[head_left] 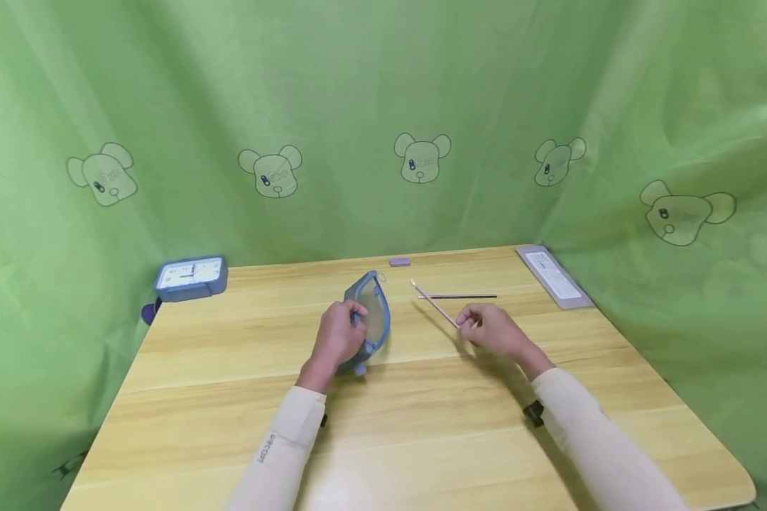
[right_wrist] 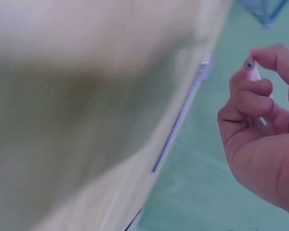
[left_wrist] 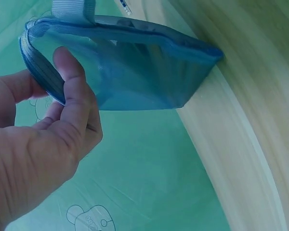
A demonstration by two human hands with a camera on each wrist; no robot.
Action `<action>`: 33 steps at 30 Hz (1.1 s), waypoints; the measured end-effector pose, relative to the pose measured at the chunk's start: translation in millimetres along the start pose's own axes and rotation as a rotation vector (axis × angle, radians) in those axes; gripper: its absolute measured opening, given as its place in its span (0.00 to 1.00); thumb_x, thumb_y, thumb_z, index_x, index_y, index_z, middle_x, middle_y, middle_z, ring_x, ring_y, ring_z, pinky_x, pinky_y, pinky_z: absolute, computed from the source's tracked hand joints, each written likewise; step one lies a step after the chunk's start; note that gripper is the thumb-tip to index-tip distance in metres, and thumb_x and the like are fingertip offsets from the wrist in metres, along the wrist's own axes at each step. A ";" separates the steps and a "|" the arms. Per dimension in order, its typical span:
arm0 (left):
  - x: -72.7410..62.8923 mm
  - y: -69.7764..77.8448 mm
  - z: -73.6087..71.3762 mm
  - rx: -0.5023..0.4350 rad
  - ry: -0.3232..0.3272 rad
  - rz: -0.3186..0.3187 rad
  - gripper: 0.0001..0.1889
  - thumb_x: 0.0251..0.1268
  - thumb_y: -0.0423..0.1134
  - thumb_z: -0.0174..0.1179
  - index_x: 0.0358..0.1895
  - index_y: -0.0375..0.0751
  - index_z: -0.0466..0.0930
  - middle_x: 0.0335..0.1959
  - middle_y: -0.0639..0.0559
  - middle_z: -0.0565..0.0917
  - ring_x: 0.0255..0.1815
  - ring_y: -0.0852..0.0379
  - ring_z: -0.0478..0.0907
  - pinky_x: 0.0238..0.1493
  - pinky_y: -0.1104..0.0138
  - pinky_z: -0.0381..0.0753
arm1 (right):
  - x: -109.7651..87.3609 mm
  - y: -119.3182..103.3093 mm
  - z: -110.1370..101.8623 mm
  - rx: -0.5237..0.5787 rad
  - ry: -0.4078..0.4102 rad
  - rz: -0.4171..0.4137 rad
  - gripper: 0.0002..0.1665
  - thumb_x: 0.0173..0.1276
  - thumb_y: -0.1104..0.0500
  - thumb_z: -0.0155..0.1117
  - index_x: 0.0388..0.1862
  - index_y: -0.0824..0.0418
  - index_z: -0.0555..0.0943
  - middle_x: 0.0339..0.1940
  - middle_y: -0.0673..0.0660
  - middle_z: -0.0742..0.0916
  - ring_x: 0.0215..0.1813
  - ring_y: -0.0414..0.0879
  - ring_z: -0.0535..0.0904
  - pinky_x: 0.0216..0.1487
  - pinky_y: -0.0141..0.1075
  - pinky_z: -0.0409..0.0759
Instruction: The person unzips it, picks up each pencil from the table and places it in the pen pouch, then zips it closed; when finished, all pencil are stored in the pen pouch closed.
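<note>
My left hand [head_left: 340,332] grips the zippered rim of a see-through blue pencil pouch [head_left: 386,323], thumb on one side and fingers on the other. Its mouth gapes toward the right, and in the left wrist view the blue mesh wall [left_wrist: 139,77] hangs beyond my fingers. To the right, my right hand [head_left: 495,330] pinches a thin pink pencil [head_left: 436,306] by its near end, raised over the table and slanting up toward the pouch side. The right wrist view shows the pencil's end [right_wrist: 249,64] between thumb and forefinger. Behind it a dark pencil [head_left: 466,296] lies on the table.
A small purple eraser [head_left: 399,262] lies near the table's back edge. At the back left stands a blue-framed clock [head_left: 192,277]; a flat grey-purple case with a white label [head_left: 552,275] lies along the right edge. Green curtains [head_left: 358,128] hang around the wooden table [head_left: 422,440].
</note>
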State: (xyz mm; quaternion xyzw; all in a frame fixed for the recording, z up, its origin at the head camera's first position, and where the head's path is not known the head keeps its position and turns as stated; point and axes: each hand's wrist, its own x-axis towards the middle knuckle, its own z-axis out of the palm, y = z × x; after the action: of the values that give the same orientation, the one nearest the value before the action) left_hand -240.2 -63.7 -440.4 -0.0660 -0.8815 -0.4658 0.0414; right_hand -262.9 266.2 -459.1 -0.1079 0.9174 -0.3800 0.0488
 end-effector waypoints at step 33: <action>-1.8 7.5 8.0 -0.303 -0.125 -0.054 0.12 0.71 0.23 0.61 0.54 0.31 0.84 0.38 0.45 0.79 0.32 0.53 0.85 0.39 0.61 0.97 | 23.5 -117.8 56.8 0.066 0.056 0.081 0.06 0.72 0.56 0.68 0.42 0.58 0.86 0.40 0.57 0.91 0.38 0.46 0.82 0.33 0.31 0.76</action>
State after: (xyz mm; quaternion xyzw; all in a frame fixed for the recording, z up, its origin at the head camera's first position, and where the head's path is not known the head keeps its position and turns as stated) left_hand -237.4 -53.0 -439.1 -0.0766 -0.8034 -0.5893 -0.0365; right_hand -257.1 140.6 -416.1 -0.0586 0.9089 -0.4107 0.0421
